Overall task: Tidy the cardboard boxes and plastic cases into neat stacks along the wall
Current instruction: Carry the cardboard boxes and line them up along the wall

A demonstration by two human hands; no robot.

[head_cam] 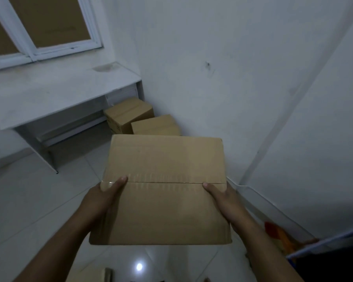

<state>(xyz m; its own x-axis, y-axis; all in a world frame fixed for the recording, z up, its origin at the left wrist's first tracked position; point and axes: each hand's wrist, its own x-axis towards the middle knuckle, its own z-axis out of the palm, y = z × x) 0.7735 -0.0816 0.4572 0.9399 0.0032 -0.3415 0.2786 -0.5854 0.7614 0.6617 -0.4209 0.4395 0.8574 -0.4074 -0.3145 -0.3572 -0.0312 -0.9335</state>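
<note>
My left grip (102, 197) and right grip (222, 197) clasped the taped-shut cardboard box (165, 157), contents hidden; two closed boxes (155, 125) sat beyond.

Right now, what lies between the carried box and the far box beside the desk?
A third cardboard box, on the floor by the wall, beyond the carried box; head view.

A large cardboard box (163, 188) is held above the tiled floor (29, 200), the left hand (102, 194) and right hand (222, 196) gripping its 2 sides with thumbs on the taped top seam. Beyond it, 2 smaller boxes (128, 115) (155, 125) sit along the white wall (212, 58), beside a white desk (59, 94) under a window (41, 25).
</note>
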